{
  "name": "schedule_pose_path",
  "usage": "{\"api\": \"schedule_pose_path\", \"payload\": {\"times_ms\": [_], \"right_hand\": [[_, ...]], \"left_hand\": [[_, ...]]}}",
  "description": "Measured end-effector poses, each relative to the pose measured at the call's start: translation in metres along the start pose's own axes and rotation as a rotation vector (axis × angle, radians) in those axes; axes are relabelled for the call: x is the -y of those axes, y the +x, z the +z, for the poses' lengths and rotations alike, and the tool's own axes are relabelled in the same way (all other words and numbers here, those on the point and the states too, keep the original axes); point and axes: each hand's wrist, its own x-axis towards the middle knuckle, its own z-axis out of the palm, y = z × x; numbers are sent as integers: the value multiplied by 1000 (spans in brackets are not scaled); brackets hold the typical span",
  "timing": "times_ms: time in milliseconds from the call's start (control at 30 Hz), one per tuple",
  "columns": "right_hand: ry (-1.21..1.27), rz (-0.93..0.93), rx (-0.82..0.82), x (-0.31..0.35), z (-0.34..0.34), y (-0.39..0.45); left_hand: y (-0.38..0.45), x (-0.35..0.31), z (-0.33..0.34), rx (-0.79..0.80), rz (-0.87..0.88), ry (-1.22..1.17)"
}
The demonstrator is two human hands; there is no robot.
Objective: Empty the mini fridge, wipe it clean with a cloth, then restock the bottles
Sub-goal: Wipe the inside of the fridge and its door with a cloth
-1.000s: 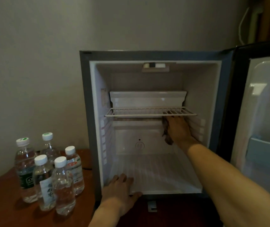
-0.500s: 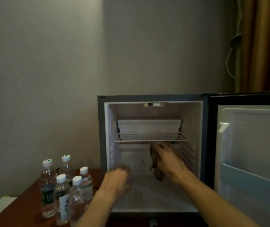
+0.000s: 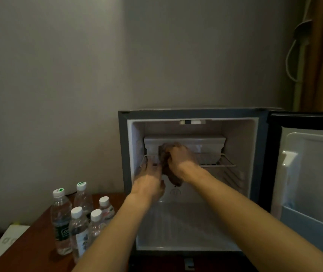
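The mini fridge (image 3: 262,154) stands open on a wooden surface, with no bottles inside. My right hand (image 3: 180,158) grips a dark brown cloth (image 3: 173,178) and presses it against the wire shelf (image 3: 223,163) and the white box behind it. The cloth's end hangs below the shelf. My left hand (image 3: 151,181) reaches to the shelf's left front edge, its fingers touching the wire. Several clear water bottles (image 3: 78,218) with white caps stand together left of the fridge.
The fridge door (image 3: 313,173) hangs open to the right, with a door shelf low down. A white box (image 3: 5,242) lies at the left edge of the reddish-brown tabletop (image 3: 35,250). Curtains and a cord hang at the upper right.
My right hand has lifted the cloth from below the wire shelf up onto it. My left hand rose from the fridge floor to the shelf's left edge. The view has pulled back.
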Motion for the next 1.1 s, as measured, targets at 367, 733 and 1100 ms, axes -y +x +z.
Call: {"api": "schedule_pose_path", "payload": {"times_ms": [367, 733, 1100], "right_hand": [[141, 5, 182, -5, 25, 39], [267, 36, 238, -9, 16, 29], [217, 107, 173, -7, 38, 67]], "left_hand": [[-7, 3, 9, -97, 38, -1], [-18, 2, -1, -74, 58, 0], [-17, 3, 2, -91, 70, 55]]}}
